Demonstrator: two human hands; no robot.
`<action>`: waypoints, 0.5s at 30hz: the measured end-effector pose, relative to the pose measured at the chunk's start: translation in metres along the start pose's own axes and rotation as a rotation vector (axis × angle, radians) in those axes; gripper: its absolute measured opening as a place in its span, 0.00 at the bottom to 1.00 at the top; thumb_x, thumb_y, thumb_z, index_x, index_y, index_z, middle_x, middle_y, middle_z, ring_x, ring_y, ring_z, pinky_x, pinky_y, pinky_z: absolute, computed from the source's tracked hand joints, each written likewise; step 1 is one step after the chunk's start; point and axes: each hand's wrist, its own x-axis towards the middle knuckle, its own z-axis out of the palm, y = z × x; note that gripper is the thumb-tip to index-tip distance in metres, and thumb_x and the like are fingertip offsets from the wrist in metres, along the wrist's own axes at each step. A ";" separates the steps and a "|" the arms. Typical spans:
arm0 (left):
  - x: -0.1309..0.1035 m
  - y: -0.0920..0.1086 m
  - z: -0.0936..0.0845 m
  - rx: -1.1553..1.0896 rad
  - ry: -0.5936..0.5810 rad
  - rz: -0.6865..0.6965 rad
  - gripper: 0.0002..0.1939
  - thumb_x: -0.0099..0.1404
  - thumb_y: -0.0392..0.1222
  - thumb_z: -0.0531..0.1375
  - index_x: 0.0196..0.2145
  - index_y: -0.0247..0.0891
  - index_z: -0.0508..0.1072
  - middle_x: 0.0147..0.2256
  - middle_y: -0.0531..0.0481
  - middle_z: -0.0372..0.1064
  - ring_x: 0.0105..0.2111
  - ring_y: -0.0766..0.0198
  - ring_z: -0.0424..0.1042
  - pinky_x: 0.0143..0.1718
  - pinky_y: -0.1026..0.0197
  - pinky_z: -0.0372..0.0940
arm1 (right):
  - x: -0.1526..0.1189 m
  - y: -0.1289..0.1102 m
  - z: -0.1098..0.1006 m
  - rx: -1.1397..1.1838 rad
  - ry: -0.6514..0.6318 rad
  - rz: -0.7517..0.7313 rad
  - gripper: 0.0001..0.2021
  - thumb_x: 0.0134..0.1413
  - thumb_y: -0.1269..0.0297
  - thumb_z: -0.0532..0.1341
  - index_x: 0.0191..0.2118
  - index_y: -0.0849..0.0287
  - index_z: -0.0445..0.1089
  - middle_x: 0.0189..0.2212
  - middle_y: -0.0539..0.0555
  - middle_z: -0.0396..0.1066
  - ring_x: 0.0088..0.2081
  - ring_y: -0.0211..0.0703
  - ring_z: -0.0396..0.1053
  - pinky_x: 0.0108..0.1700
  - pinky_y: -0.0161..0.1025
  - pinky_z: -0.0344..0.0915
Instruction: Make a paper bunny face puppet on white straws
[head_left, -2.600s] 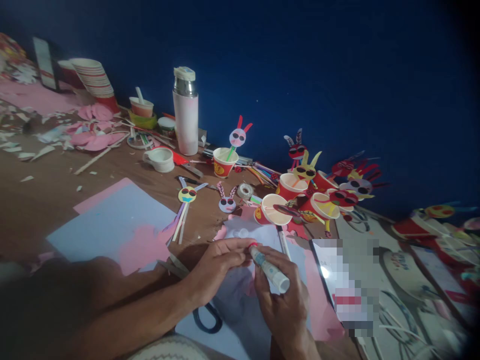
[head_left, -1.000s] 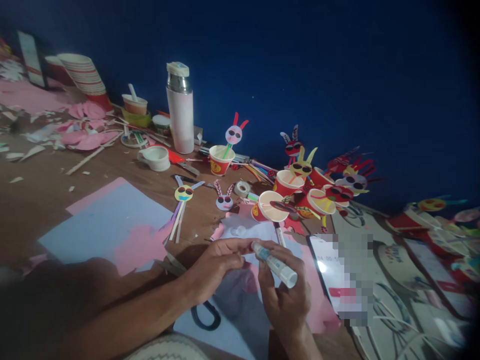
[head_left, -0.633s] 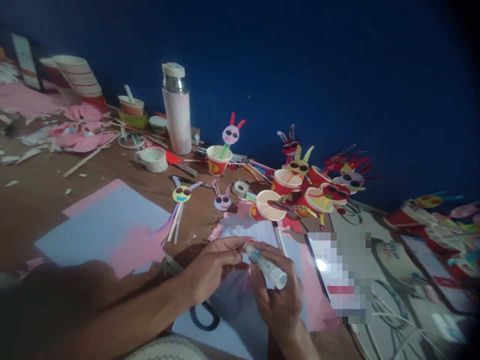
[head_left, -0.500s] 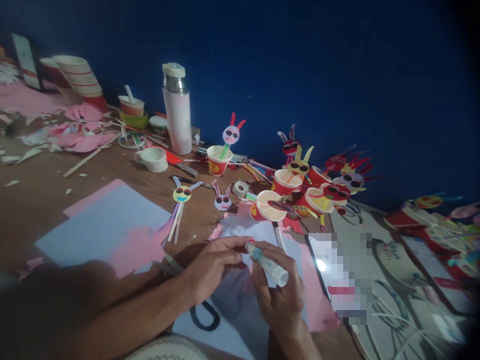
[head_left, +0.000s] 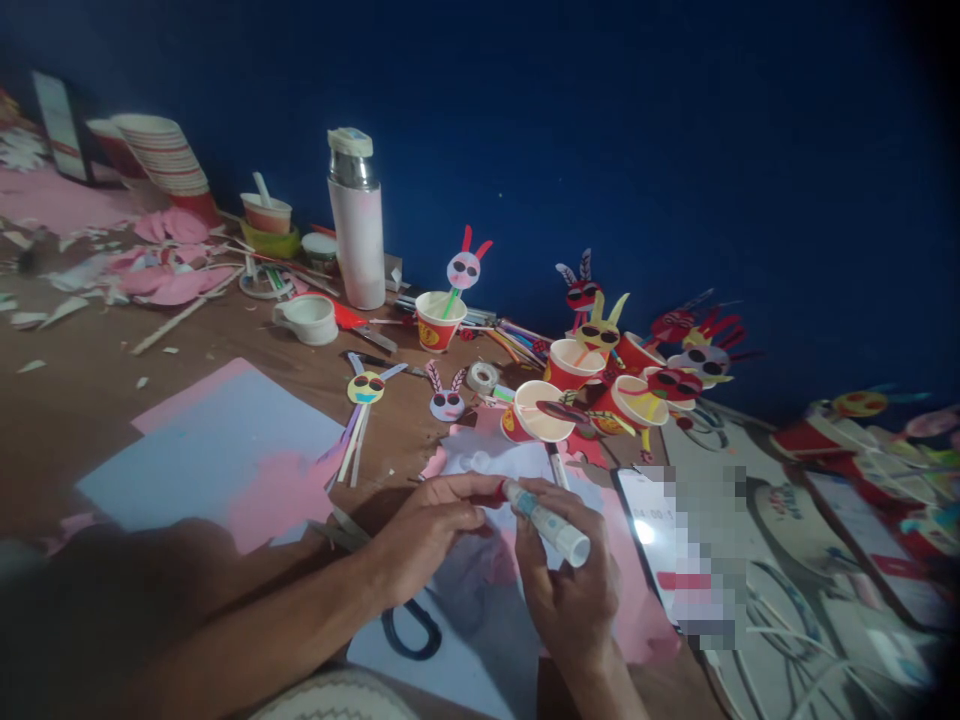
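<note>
My right hand (head_left: 571, 590) is closed around a white glue stick (head_left: 553, 528), tilted with its tip toward my left hand. The fingers of my left hand (head_left: 429, 532) pinch a small red piece (head_left: 501, 489), which looks like paper, close to the glue stick's tip; whether they touch I cannot tell. Beneath my left forearm lies a pair of scissors (head_left: 412, 632) with black handles, partly hidden. Pale blue and pink paper (head_left: 472, 665) lies under both hands. Just beyond them are a lilac paper face with striped ears (head_left: 448, 404) and a yellow paper face (head_left: 364, 389) on strips.
Red paper cups (head_left: 574, 365) with paper-face figures stand at the back right. A phone (head_left: 651, 540) and cables lie to the right. A pale flask (head_left: 358, 245), a small white cup (head_left: 313, 322), stacked cups (head_left: 161, 150), paper sheets (head_left: 202, 440) and pink scraps (head_left: 172, 275) are leftward.
My right hand has drawn the glue stick slightly to the right, away from the red piece. My left hand stays almost in place, still pinching it. The view has shifted slightly.
</note>
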 end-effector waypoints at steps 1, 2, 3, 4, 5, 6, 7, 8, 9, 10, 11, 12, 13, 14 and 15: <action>0.000 0.000 0.001 0.005 -0.004 0.000 0.17 0.47 0.32 0.61 0.38 0.33 0.77 0.36 0.46 0.72 0.33 0.65 0.66 0.38 0.63 0.58 | 0.000 -0.001 0.000 0.011 -0.003 -0.002 0.18 0.48 0.81 0.58 0.46 0.62 0.61 0.40 0.59 0.69 0.45 0.45 0.67 0.46 0.44 0.66; -0.001 0.000 0.001 0.010 -0.013 0.000 0.17 0.48 0.32 0.60 0.38 0.33 0.77 0.36 0.46 0.72 0.33 0.65 0.67 0.37 0.63 0.58 | 0.000 -0.001 0.000 0.020 -0.008 -0.004 0.18 0.48 0.81 0.58 0.46 0.61 0.61 0.40 0.58 0.69 0.45 0.45 0.67 0.46 0.44 0.66; -0.001 0.001 0.001 0.012 -0.027 0.000 0.17 0.48 0.32 0.60 0.38 0.33 0.76 0.35 0.46 0.72 0.32 0.65 0.67 0.37 0.62 0.58 | 0.000 -0.002 0.000 0.029 -0.013 -0.004 0.18 0.48 0.81 0.58 0.46 0.61 0.61 0.41 0.58 0.69 0.45 0.45 0.67 0.46 0.44 0.66; -0.001 0.001 0.002 0.013 -0.045 0.000 0.17 0.49 0.32 0.60 0.38 0.33 0.76 0.34 0.46 0.72 0.32 0.65 0.67 0.37 0.62 0.58 | 0.000 -0.003 0.000 0.040 -0.017 -0.005 0.18 0.48 0.81 0.57 0.46 0.61 0.61 0.41 0.58 0.69 0.45 0.45 0.67 0.46 0.44 0.66; -0.001 0.001 0.001 0.012 -0.059 0.005 0.17 0.49 0.31 0.59 0.38 0.33 0.76 0.34 0.46 0.72 0.33 0.65 0.67 0.38 0.62 0.58 | 0.000 -0.003 0.000 0.049 -0.024 -0.003 0.18 0.48 0.81 0.57 0.46 0.61 0.61 0.41 0.58 0.69 0.46 0.45 0.67 0.46 0.44 0.66; -0.001 0.000 0.001 0.014 -0.067 0.009 0.16 0.49 0.31 0.59 0.38 0.33 0.76 0.34 0.45 0.72 0.33 0.64 0.67 0.38 0.62 0.58 | 0.000 -0.004 0.001 0.054 -0.031 -0.001 0.18 0.48 0.81 0.57 0.46 0.61 0.61 0.41 0.58 0.69 0.46 0.45 0.67 0.46 0.44 0.66; 0.000 0.000 0.001 0.017 -0.066 0.015 0.16 0.49 0.31 0.59 0.38 0.33 0.76 0.35 0.45 0.72 0.34 0.64 0.67 0.39 0.63 0.58 | 0.000 -0.004 0.001 0.056 -0.041 0.002 0.19 0.48 0.81 0.57 0.46 0.61 0.61 0.41 0.58 0.69 0.46 0.45 0.67 0.46 0.44 0.66; 0.000 0.000 0.000 0.018 -0.056 0.021 0.17 0.49 0.31 0.59 0.38 0.33 0.76 0.35 0.45 0.72 0.35 0.64 0.67 0.39 0.63 0.58 | -0.001 -0.004 0.001 0.056 -0.051 0.006 0.18 0.48 0.81 0.57 0.46 0.61 0.61 0.41 0.58 0.69 0.46 0.45 0.67 0.47 0.44 0.66; 0.001 -0.001 0.000 0.016 -0.044 0.022 0.17 0.49 0.31 0.59 0.39 0.33 0.76 0.35 0.45 0.72 0.36 0.64 0.67 0.40 0.63 0.57 | -0.001 -0.004 0.001 0.052 -0.059 0.010 0.18 0.48 0.81 0.57 0.46 0.60 0.61 0.41 0.58 0.69 0.47 0.45 0.66 0.47 0.44 0.66; 0.001 -0.001 -0.001 0.011 -0.035 0.019 0.18 0.48 0.32 0.60 0.39 0.33 0.76 0.36 0.45 0.72 0.37 0.63 0.67 0.40 0.63 0.57 | -0.001 -0.004 0.001 0.045 -0.066 0.015 0.18 0.48 0.81 0.57 0.46 0.60 0.61 0.41 0.58 0.69 0.47 0.45 0.66 0.47 0.43 0.65; 0.001 -0.001 -0.001 0.000 -0.027 0.013 0.18 0.48 0.32 0.60 0.40 0.33 0.76 0.36 0.45 0.72 0.36 0.63 0.67 0.40 0.63 0.57 | -0.001 -0.004 0.001 0.037 -0.073 0.020 0.18 0.48 0.81 0.57 0.46 0.59 0.61 0.41 0.57 0.69 0.47 0.44 0.66 0.47 0.42 0.65; 0.001 -0.002 -0.001 -0.014 -0.020 0.007 0.19 0.48 0.33 0.61 0.40 0.33 0.75 0.37 0.45 0.72 0.36 0.63 0.67 0.40 0.63 0.58 | -0.001 -0.003 0.001 0.028 -0.077 0.024 0.18 0.48 0.80 0.57 0.46 0.59 0.61 0.41 0.57 0.69 0.47 0.44 0.67 0.47 0.42 0.65; 0.001 -0.002 -0.001 -0.028 -0.012 0.003 0.19 0.48 0.33 0.61 0.40 0.33 0.75 0.37 0.45 0.72 0.36 0.63 0.67 0.40 0.62 0.58 | -0.001 -0.003 0.001 0.018 -0.083 0.027 0.18 0.49 0.80 0.58 0.45 0.59 0.61 0.41 0.57 0.69 0.47 0.43 0.67 0.47 0.41 0.65; 0.000 -0.002 0.000 -0.041 -0.007 0.000 0.19 0.47 0.33 0.61 0.40 0.33 0.75 0.37 0.44 0.72 0.36 0.63 0.68 0.40 0.62 0.58 | -0.001 -0.003 0.001 0.005 -0.089 0.031 0.17 0.49 0.79 0.58 0.45 0.59 0.61 0.41 0.57 0.70 0.47 0.43 0.67 0.47 0.41 0.65; 0.000 -0.002 0.000 -0.052 0.000 0.002 0.19 0.47 0.33 0.62 0.40 0.32 0.75 0.37 0.44 0.72 0.36 0.62 0.68 0.41 0.61 0.58 | -0.001 -0.002 0.001 -0.009 -0.095 0.035 0.17 0.49 0.79 0.58 0.45 0.58 0.61 0.41 0.57 0.70 0.47 0.43 0.66 0.47 0.40 0.65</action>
